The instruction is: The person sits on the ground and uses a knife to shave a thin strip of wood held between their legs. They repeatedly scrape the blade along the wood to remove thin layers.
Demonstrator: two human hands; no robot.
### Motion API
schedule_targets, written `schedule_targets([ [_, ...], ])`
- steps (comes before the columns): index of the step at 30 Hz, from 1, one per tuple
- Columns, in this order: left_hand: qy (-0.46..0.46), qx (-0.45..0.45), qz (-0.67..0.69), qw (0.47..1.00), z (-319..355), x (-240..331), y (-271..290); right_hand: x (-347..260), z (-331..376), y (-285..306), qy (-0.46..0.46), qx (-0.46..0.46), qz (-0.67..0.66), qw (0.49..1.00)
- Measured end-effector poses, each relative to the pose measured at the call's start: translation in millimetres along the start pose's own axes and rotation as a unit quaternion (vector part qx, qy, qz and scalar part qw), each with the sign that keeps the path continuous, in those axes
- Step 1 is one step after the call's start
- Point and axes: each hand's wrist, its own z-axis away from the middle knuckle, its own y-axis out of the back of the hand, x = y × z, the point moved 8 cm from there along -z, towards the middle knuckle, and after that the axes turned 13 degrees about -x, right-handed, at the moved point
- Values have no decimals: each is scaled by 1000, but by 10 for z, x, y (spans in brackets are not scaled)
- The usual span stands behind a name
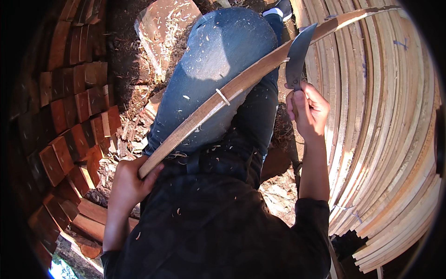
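A long, narrow wooden strip [241, 83] runs slantwise over my thigh, from my lap up to the far right. Its near end is gripped by my left hand [131, 180], fingers wrapped round it. My right hand [308, 109] is closed on the handle of a knife with a broad, curved blade [299, 56]. The blade points away from me and overlaps the strip's right part; a small pale shaving sits beside the blade's edge. Another curled wood shaving [223, 96] lies across the strip near its middle. The knife's handle is mostly hidden in my fist.
Stacked reddish-brown wood blocks [60, 116] rise on the left. Many long, pale wooden strips [367, 116] lie side by side on the right. A wood block [162, 28] strewn with shavings stands ahead of my knee [232, 37]. Wood chips [278, 197] cover the ground.
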Motion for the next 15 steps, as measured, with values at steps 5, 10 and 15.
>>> schedule_targets([
  [5,0,-1,3,1000,6,35,11,137,25,-203,-35,0,-26,999],
  [10,-3,0,4,1000,-13,17,9,74,22,226,26,178,-243,953],
  [15,-14,15,3,1000,16,0,9,98,-30,-62,-50,5,-139,989],
])
